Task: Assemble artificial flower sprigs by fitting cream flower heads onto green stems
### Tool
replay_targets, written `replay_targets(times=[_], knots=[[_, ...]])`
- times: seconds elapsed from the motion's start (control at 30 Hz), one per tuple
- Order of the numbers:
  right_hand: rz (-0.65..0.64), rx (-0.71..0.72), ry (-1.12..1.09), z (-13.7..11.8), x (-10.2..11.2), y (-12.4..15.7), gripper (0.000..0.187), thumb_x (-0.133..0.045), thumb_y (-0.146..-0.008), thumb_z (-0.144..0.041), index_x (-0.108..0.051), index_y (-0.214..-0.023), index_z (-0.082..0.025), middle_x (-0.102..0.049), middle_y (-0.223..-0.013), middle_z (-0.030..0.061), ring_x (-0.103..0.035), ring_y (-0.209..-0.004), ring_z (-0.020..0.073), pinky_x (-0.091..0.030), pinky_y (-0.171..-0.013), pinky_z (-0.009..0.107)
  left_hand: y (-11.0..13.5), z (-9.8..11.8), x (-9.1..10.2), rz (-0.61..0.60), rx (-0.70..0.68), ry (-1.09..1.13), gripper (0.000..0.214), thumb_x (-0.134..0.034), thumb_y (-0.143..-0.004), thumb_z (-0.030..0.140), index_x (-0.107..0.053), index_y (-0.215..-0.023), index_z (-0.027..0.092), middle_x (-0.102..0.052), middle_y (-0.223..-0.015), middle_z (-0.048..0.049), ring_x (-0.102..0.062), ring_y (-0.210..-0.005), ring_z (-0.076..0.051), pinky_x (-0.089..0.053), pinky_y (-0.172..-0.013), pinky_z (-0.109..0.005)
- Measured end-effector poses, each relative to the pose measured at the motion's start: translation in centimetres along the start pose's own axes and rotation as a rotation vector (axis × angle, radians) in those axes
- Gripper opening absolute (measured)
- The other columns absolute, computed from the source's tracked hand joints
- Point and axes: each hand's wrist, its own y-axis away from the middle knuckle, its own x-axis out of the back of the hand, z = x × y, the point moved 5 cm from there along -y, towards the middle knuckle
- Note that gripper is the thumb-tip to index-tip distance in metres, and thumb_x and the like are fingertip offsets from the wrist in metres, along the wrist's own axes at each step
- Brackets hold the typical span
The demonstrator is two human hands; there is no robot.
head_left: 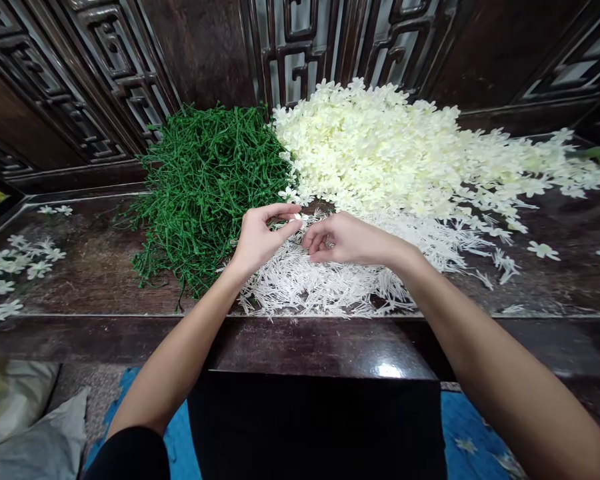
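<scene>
- Spreading along the near edge of the counter (90, 273), stiff, spiky white sprigs (325, 290) lie matted.
- Above them, the left hand (261, 233) pinches a small white piece (299, 217) between thumb and fingertips, its long axis unclear; the right hand (353, 240), just right of it, curls loosely, whether gripping anything cannot be told.
- Toward the far edge, wiry green stems (210, 180) heap left, against soft, petalled cream blossoms (375, 153) piled right.

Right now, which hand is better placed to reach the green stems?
Probably your left hand: it's beside the green stems, though apparently pinching a small white piece. Your right hand is farther, over white strands.
</scene>
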Motion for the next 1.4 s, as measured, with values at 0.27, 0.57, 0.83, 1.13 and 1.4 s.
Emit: replay_targets(times=[0.27,0.57,0.83,1.13,1.4], knots=[[0.078,0.03,0.053,-0.4,1.2,0.5,0.029,-0.063,-0.082,-0.027,-0.076,-0.105,-0.015,-0.074,-0.107,0.0104,-0.067,-0.086,0.023,-0.052,-0.072,0.039,0.1,0.4,0.0,-0.003,0.062,0.078,0.022,-0.075,-0.07,0.019,-0.075,-0.092,0.013,-0.076,-0.092,-0.0079,-0.069,-0.082,-0.015,-0.059,-0.08,-0.031],[0.336,0.093,-0.224,-0.2,3.1,1.1,0.018,-0.083,-0.069,-0.038,-0.078,-0.075,-0.021,-0.075,-0.073,0.0037,-0.069,-0.064,0.0176,-0.059,-0.065,0.037,0.0,0.0,0.3,0.001,0.092,0.2,0.029,-0.08,-0.066,0.023,-0.074,-0.093,0.014,-0.071,-0.088,-0.0063,-0.065,-0.078,-0.014,-0.058,-0.078,-0.032],[0.551,0.146,-0.454,-0.8,4.1,1.7,0.023,-0.089,-0.063,-0.034,-0.077,-0.077,-0.02,-0.076,-0.076,0.0043,-0.073,-0.071,0.0199,-0.064,-0.074,0.04,0.0,0.1,0.1,-0.05,0.131,0.388,0.018,-0.079,-0.071,0.023,-0.074,-0.087,0.016,-0.073,-0.09,-0.0051,-0.071,-0.081,-0.016,-0.06,-0.088,-0.037],[0.616,0.225,-0.57,-1.2,2.8,1.2,0.024,-0.088,-0.064,-0.038,-0.077,-0.076,-0.021,-0.075,-0.076,0.0035,-0.072,-0.068,0.0189,-0.064,-0.073,0.039,0.1,0.0,0.0,-0.025,0.179,0.482,0.014,-0.077,-0.075,0.02,-0.073,-0.088,0.016,-0.073,-0.097,-0.005,-0.072,-0.085,-0.014,-0.061,-0.089,-0.034],[0.704,0.208,-0.603,-1.5,2.0,0.8,0.024,-0.088,-0.061,-0.038,-0.075,-0.07,-0.021,-0.076,-0.076,0.0034,-0.072,-0.07,0.02,-0.065,-0.075,0.04,0.0,-0.4,-0.2,-0.006,0.147,0.463,0.018,-0.078,-0.075,0.029,-0.071,-0.085,0.016,-0.071,-0.093,-0.0039,-0.07,-0.083,-0.014,-0.06,-0.089,-0.035]])
